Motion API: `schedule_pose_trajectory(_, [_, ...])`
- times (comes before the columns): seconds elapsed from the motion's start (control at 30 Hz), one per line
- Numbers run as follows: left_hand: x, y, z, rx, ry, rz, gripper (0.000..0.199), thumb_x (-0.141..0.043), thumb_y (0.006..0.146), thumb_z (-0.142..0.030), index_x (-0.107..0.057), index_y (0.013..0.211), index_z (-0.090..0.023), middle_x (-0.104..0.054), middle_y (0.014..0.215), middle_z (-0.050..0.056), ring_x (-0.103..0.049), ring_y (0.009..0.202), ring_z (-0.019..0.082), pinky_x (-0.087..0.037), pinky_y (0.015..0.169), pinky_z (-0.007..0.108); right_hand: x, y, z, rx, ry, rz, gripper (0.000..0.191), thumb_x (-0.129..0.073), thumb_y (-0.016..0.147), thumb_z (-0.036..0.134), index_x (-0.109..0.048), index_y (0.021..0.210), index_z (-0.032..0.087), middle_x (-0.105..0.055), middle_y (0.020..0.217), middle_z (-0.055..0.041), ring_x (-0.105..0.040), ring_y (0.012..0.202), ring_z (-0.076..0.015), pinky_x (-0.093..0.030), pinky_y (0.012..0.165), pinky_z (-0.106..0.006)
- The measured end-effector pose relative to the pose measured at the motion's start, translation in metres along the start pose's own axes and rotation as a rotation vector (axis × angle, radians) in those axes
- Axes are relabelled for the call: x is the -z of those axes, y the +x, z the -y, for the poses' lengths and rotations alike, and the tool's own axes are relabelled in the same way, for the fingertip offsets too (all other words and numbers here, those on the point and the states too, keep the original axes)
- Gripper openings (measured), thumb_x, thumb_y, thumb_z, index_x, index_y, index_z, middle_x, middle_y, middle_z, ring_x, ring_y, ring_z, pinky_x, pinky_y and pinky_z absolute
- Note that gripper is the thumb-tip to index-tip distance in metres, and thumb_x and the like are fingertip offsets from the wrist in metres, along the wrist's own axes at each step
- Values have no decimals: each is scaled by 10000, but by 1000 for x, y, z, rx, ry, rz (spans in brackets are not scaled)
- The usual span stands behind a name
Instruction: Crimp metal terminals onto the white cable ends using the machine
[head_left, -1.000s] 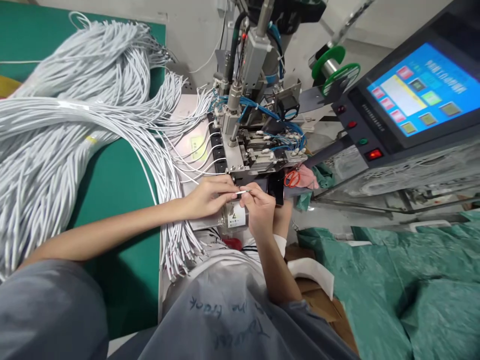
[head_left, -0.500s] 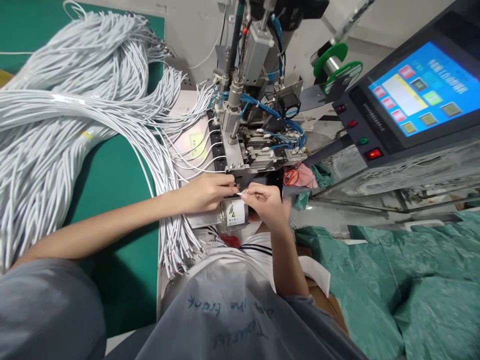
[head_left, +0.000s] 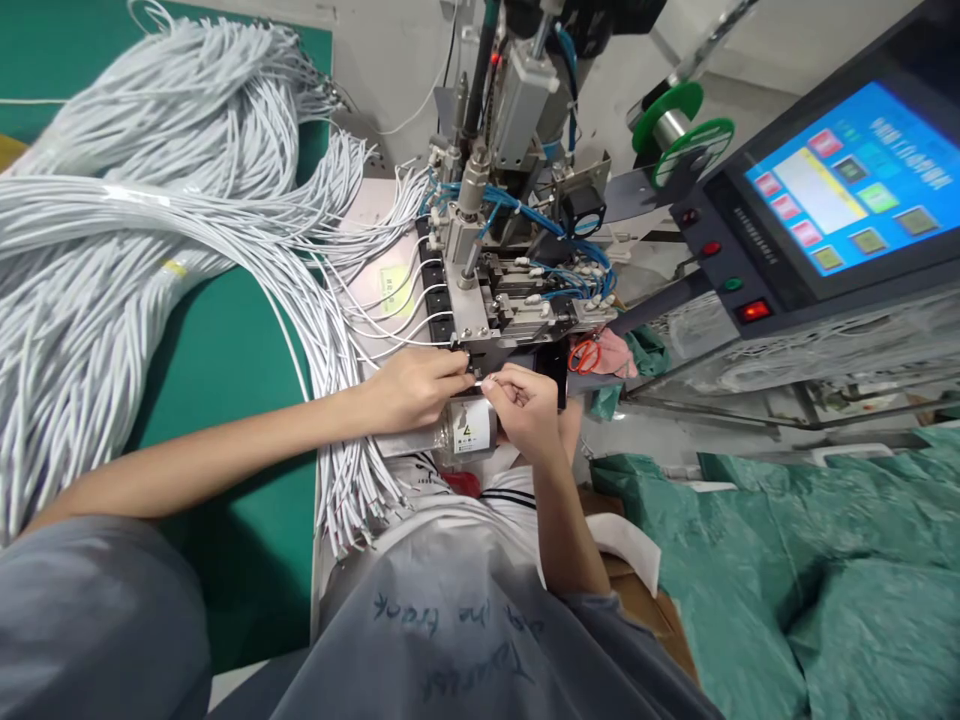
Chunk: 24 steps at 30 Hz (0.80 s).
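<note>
Between my two hands, the end of a thin white cable shows just in front of the machine. My left hand is closed, its thumb and fingers pinching this cable. From the other side my right hand pinches the cable's tip; its small end is too fine to make out. Behind my hands, several white cables lie in the black clamps of the soldering-like machine. A clear container with a white label sits just below my fingers.
Large bundles of white cables cover the green table mat at left. At right stands a control panel with a lit screen, with a green wire spool beside it. Red-handled scissors lie near a pink cloth. Green sheeting fills the lower right.
My right hand has turned slightly and its fingers have curled in more around the cable tip. My left hand has hardly moved. The view has shifted a little.
</note>
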<state>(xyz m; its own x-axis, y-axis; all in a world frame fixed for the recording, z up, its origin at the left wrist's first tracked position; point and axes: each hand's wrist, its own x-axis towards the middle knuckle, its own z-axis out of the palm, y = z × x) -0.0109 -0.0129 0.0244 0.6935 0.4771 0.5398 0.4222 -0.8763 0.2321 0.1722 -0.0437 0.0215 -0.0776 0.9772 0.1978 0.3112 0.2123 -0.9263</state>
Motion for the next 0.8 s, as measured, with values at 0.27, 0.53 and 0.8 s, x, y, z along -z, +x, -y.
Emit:
schedule_pose_trajectory(0.27, [-21,-3,1,268,-414,-11,205,-522,885,-265,-680,870,-134,-579,709,27,-538,642,104,-439,615,219,-23,-3,-17,-25,74,-236,225,-567,800,296,-621,626,164,-336,550,35,-331,532,-103,-270,503,-263])
schedule_pose_trajectory(0.53, [-26,-5,13,200,-46,365,327,-356,878,-101,-595,1100,-70,-554,873,103,-549,653,132,-459,587,251,-18,6,-60,-206,182,-178,163,-616,745,304,-635,687,152,-465,603,21,-414,571,-102,-337,549,-250])
schedule_pose_trajectory(0.8, [-35,-8,13,193,70,419,424,-364,824,-41,-498,1226,-61,-535,900,102,-563,657,143,-480,587,266,-14,9,-77,-388,255,-15,180,-585,746,342,-594,755,162,-477,576,40,-401,522,-90,-329,504,-225])
